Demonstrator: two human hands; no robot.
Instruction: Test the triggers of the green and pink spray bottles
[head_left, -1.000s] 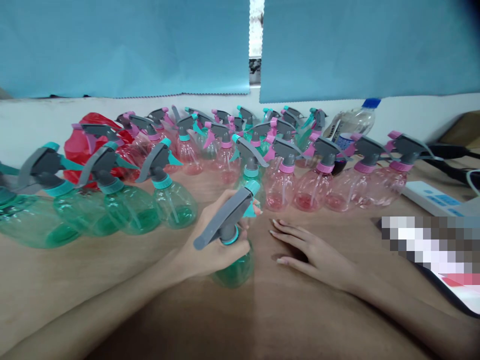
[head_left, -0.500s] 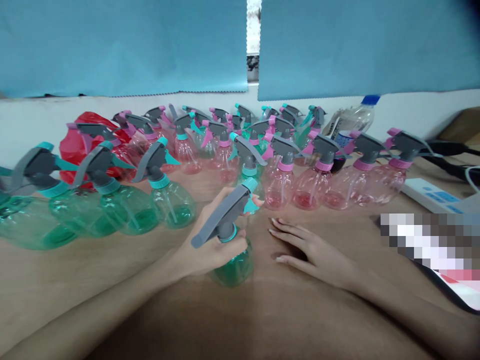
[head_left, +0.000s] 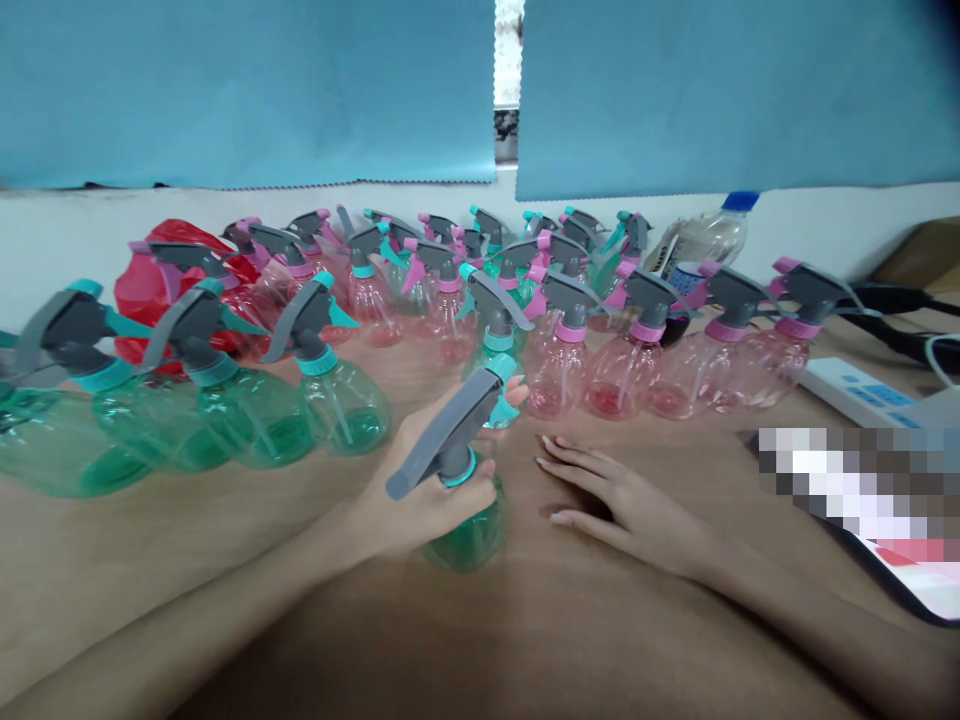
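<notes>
Here are your left fingers, curled tight around the neck of a green spray bottle (head_left: 454,464), thumb laid across the near side and fingertips showing by the turquoise trigger; that's your left hand (head_left: 420,505) with a full grip just under the grey head, lever pointing back towards you, nozzle facing away; the bottle stands roughly upright at the middle of the table (head_left: 540,640), green liquid low inside it; over to your right hand (head_left: 619,492), palm down on the wood, fingers loosely spread, thumb set apart, holding nothing, tips near that bottle but clear of it!

Moving out now; beyond your left knuckles runs a line of green bottles (head_left: 349,405) with turquoise collars; straight ahead, another green bottle (head_left: 500,343) sits just beside a row of pink bottles (head_left: 622,385) stretching right; more sprayers crowd behind; a red plastic bag (head_left: 139,292) lies back left; a clear bottle with a blue cap (head_left: 724,235) leans back right; below it, a white device (head_left: 862,392) with blue buttons; blue sheets (head_left: 225,90) hang across the back!
</notes>
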